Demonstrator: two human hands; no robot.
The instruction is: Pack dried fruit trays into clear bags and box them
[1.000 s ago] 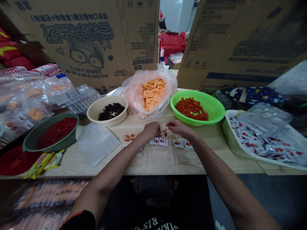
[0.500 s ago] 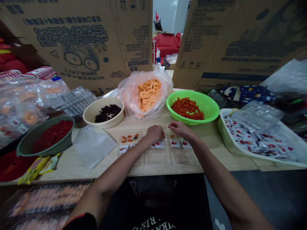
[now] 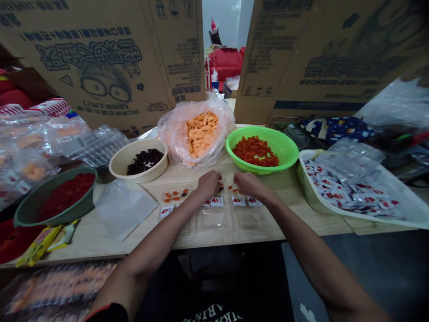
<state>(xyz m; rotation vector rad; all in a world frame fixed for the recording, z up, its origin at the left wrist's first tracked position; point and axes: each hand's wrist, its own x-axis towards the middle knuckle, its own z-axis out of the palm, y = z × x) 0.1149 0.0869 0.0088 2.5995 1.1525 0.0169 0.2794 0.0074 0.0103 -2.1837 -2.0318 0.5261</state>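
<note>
My left hand [image 3: 209,183] is closed above the upper part of the middle clear plastic tray [image 3: 213,219]; its curled fingers hide what they may hold. A small dark piece shows beside its fingertips. Close by on the right, my right hand [image 3: 248,184] has its fingers pinched together over the right clear tray [image 3: 248,219], next to small orange dried fruit pieces [image 3: 232,189]. Whether anything is in that pinch is hidden. White sachets with red print [image 3: 238,201] lie in the trays. The left tray [image 3: 185,191] holds several orange pieces and a dark one, partly behind my left forearm.
Behind the trays stand a cream bowl [image 3: 115,166] of dark dried fruit, a plastic bag [image 3: 170,129] of pale orange pieces and a green basin [image 3: 290,150] of orange-red pieces. A white tub [image 3: 414,210] of sachets is right; a grey-green bowl [image 3: 25,214] of red pieces left.
The whole view has shifted slightly, so things sit further left. My right hand has come down lower over the right tray, its fingers more curled. More orange pieces show beside it.
</note>
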